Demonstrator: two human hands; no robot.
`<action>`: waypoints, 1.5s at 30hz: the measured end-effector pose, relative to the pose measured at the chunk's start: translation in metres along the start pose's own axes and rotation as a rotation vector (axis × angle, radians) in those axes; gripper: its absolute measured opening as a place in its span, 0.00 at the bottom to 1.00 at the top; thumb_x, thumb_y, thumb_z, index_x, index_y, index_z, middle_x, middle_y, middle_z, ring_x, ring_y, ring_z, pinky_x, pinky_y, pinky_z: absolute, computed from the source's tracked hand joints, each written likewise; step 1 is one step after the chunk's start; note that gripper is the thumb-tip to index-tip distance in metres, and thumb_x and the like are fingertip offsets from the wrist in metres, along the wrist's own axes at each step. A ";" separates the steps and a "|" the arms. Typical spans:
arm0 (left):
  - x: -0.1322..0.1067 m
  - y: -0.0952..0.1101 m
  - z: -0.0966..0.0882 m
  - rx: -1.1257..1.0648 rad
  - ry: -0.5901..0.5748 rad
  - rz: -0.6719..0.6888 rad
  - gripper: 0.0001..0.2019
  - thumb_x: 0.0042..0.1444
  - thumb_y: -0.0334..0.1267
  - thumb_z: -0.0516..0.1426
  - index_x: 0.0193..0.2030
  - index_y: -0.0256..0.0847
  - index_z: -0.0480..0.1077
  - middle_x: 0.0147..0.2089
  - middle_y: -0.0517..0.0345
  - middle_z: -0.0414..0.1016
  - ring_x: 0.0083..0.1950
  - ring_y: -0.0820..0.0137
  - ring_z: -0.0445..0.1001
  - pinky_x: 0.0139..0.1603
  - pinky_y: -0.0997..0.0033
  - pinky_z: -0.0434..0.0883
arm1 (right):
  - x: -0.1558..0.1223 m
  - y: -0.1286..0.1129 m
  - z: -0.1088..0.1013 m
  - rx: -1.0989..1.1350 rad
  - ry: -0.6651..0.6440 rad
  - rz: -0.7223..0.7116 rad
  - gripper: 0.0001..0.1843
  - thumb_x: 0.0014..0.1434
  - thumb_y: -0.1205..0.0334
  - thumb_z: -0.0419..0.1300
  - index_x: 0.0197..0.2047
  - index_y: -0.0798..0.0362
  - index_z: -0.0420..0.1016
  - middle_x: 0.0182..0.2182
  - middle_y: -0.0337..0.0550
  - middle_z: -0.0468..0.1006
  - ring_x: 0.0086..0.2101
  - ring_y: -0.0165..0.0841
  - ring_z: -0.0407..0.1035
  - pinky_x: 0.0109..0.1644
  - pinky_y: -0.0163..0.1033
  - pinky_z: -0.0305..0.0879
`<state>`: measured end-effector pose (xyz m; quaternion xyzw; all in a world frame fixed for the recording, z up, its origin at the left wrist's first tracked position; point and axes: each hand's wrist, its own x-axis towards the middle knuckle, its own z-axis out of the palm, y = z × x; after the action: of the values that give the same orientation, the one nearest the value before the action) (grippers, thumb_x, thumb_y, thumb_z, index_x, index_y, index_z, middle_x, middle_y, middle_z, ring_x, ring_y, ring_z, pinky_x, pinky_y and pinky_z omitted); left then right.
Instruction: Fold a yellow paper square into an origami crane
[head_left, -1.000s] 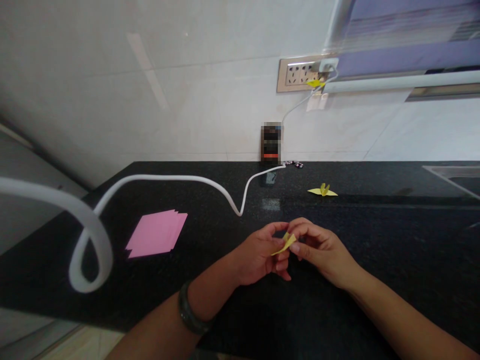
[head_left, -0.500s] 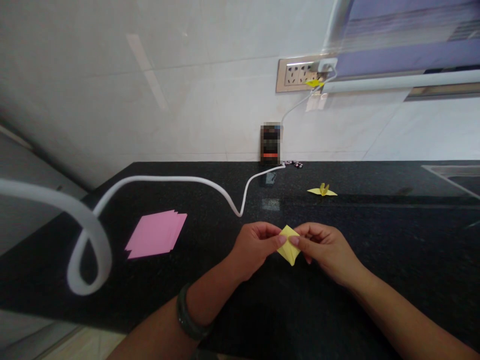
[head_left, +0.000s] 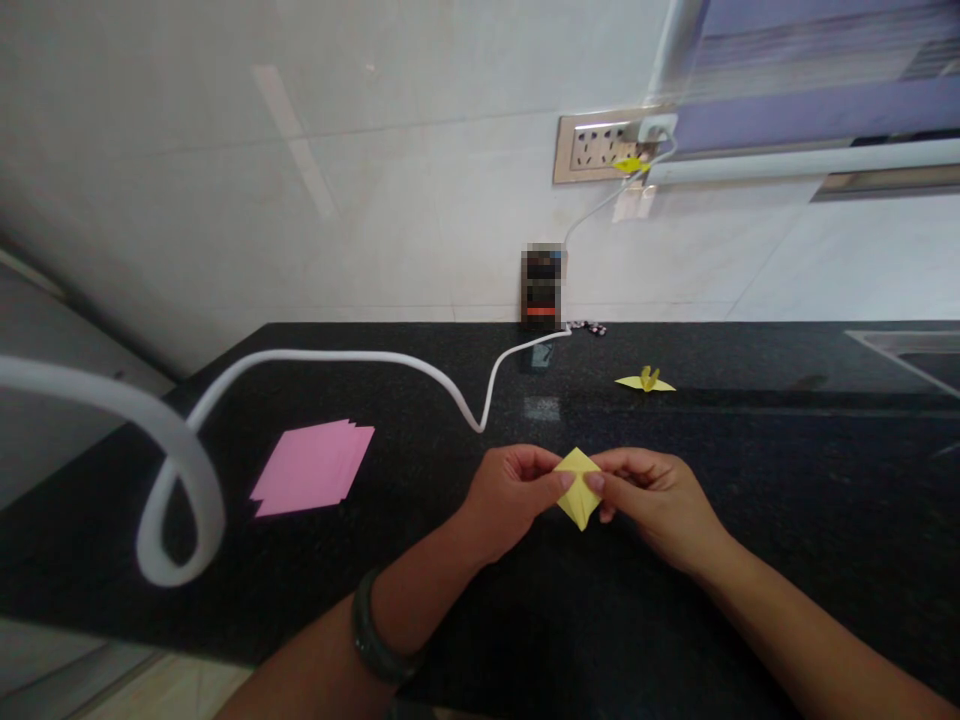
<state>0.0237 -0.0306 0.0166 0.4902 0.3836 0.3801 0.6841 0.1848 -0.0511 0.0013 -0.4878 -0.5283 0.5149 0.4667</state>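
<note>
Left hand [head_left: 510,505] and right hand [head_left: 660,508] pinch opposite sides of folded yellow paper [head_left: 579,495]; pink sheets [head_left: 311,468] lie left; winged yellow figure [head_left: 646,382], far and right.

One view, worn on your head, facing forward and down over the table [head_left: 787,460].
You look out from above the table's near side, across its dark top to the tiled wall [head_left: 337,240], which fills most of the upper frame. Your left grip [head_left: 510,505] and right grip [head_left: 664,510] sit low, right of centre, close enough that your left forearm [head_left: 322,640] and right forearm [head_left: 810,640] enter from the bottom edge. The socket panel [head_left: 592,148] stands farther off, high and right of centre.
</note>
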 end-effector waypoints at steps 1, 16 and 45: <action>0.000 0.000 0.000 0.000 0.004 0.007 0.07 0.42 0.35 0.59 0.28 0.33 0.70 0.24 0.58 0.72 0.26 0.76 0.68 0.29 0.76 0.64 | 0.000 0.001 0.000 0.006 0.003 -0.005 0.10 0.46 0.59 0.62 0.31 0.56 0.75 0.22 0.41 0.75 0.17 0.24 0.62 0.20 0.31 0.60; -0.003 -0.002 0.005 -0.114 0.137 0.106 0.06 0.37 0.31 0.61 0.25 0.35 0.69 0.23 0.61 0.71 0.24 0.78 0.68 0.27 0.78 0.65 | -0.001 0.010 0.003 0.156 0.071 -0.050 0.09 0.43 0.64 0.64 0.31 0.52 0.77 0.21 0.39 0.76 0.18 0.25 0.65 0.20 0.32 0.63; -0.001 -0.003 -0.004 0.216 0.002 0.094 0.10 0.43 0.39 0.58 0.29 0.33 0.72 0.27 0.55 0.73 0.27 0.74 0.68 0.29 0.75 0.64 | -0.001 -0.001 -0.007 -0.293 -0.032 -0.422 0.09 0.50 0.70 0.55 0.31 0.49 0.75 0.29 0.40 0.75 0.28 0.30 0.69 0.31 0.35 0.65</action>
<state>0.0199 -0.0305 0.0133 0.5782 0.3996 0.3687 0.6083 0.1918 -0.0518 0.0021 -0.4211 -0.6944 0.3319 0.4799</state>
